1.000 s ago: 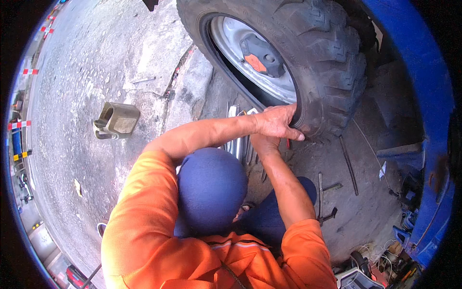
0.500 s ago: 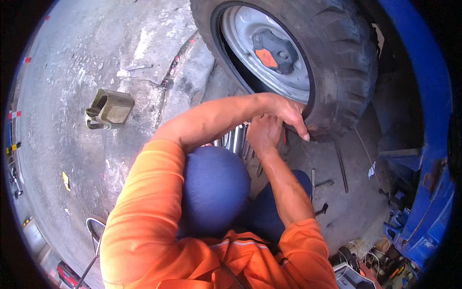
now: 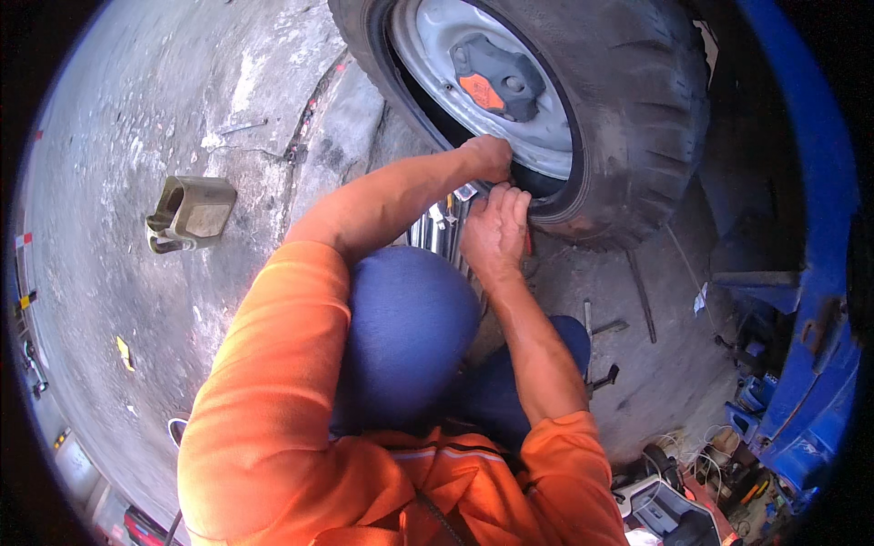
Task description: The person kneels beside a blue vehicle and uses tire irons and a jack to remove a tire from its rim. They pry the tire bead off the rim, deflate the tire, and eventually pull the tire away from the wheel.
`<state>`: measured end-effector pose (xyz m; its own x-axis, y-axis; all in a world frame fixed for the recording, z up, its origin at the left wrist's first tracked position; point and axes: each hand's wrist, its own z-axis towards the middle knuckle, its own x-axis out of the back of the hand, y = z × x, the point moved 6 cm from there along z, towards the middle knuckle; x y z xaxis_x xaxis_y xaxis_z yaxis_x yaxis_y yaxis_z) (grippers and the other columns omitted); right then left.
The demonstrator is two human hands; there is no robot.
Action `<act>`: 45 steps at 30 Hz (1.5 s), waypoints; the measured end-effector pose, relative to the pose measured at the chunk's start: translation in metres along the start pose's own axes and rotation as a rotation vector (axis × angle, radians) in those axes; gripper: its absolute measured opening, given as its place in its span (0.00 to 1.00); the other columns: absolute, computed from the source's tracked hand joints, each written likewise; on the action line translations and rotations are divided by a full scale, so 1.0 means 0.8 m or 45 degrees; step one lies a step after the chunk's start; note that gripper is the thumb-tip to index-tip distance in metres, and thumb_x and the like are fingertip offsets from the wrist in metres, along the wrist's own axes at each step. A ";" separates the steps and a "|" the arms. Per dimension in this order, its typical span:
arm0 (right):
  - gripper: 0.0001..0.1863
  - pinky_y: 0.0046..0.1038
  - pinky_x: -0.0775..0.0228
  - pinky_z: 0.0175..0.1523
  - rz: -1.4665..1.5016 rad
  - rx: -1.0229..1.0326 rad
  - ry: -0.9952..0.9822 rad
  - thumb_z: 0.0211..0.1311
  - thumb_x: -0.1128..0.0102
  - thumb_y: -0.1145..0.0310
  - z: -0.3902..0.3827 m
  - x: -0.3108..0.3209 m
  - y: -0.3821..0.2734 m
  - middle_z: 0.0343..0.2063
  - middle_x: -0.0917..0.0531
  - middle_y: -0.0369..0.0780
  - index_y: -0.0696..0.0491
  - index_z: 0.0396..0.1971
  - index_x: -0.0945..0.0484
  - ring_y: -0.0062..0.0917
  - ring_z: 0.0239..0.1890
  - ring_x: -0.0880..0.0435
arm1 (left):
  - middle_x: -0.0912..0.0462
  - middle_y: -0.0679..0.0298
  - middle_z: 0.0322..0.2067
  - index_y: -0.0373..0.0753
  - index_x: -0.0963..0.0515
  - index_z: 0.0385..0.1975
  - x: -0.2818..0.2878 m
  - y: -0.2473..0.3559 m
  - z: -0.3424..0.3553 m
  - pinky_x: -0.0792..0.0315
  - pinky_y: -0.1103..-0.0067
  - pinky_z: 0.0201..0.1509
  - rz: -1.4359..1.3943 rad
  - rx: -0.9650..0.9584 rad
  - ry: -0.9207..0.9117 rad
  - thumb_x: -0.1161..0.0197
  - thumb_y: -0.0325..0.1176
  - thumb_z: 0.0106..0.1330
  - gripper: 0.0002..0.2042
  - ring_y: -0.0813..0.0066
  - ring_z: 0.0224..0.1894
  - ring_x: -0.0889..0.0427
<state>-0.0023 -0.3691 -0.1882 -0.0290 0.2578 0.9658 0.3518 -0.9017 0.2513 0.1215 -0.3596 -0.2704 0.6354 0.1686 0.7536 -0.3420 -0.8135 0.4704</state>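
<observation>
A large black tyre (image 3: 628, 118) with deep tread stands tilted before me, its grey metal rim (image 3: 551, 150) sitting inside it. A dark gap shows between tyre and rim at the near side. My left hand (image 3: 489, 157) is closed in a fist at this gap; whatever its fingers hold is hidden. Just below, my right hand (image 3: 496, 227) has its fingers curled over the tyre's near inner edge. Beside my left knee, under my arms, lie shiny metal tools (image 3: 439, 226), partly covered.
An olive, open-topped can (image 3: 202, 209) stands on the stained concrete at left. Thin metal bars (image 3: 641, 296) lie on the floor at right. A blue metal frame (image 3: 810, 300) bounds the right side, above cluttered parts and cables (image 3: 719, 464).
My left hand has moved left, off from above my right hand, and its fingers have closed. My right hand now shows over the tyre edge. The whole view has shifted slightly.
</observation>
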 end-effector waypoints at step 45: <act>0.09 0.35 0.23 0.37 0.150 0.040 -0.384 0.52 0.40 0.66 0.109 -0.047 -0.005 0.33 0.15 0.43 0.52 0.33 0.21 0.35 0.36 0.14 | 0.18 0.55 0.37 0.38 0.18 0.32 0.077 -0.107 -0.108 0.30 0.67 0.53 0.589 -0.019 0.247 0.45 0.49 0.62 0.18 0.58 0.48 0.23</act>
<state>0.0791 -0.3446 -0.2311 0.2902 0.2479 0.9243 0.3650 -0.9215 0.1326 0.1303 -0.2315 -0.2250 0.2753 -0.1063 0.9555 -0.5680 -0.8199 0.0725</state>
